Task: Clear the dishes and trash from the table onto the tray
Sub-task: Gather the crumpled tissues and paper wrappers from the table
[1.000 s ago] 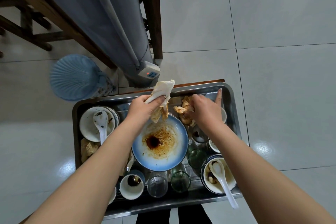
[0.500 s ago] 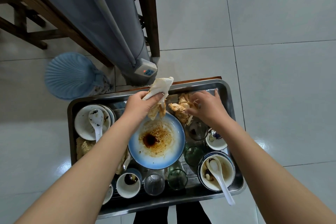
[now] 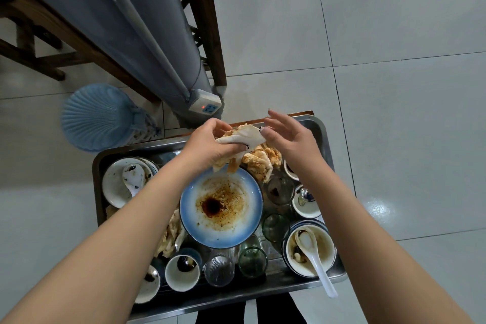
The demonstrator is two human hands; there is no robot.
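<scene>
A steel tray (image 3: 321, 132) holds stacked dirty dishes. My left hand (image 3: 207, 145) grips a crumpled, sauce-stained napkin (image 3: 244, 135) above the tray's far side. Beside it my right hand (image 3: 288, 138) hovers with fingers spread and relaxed, its fingertips close to the napkin, holding nothing. More stained napkins (image 3: 260, 163) lie piled on the tray under both hands. A blue-rimmed plate (image 3: 221, 207) smeared with brown sauce sits in the tray's middle.
White bowls with spoons stand at the tray's left (image 3: 123, 181) and right front (image 3: 310, 248). Glasses (image 3: 252, 259) and small cups (image 3: 182, 272) line the front. A blue bin lid (image 3: 96, 117), a grey column (image 3: 147, 34) with a socket and a wooden table leg (image 3: 207, 34) stand beyond the tray.
My left hand rose and turned with the napkin. My right hand lifted off the pile of napkins on the tray and opened beside the left hand.
</scene>
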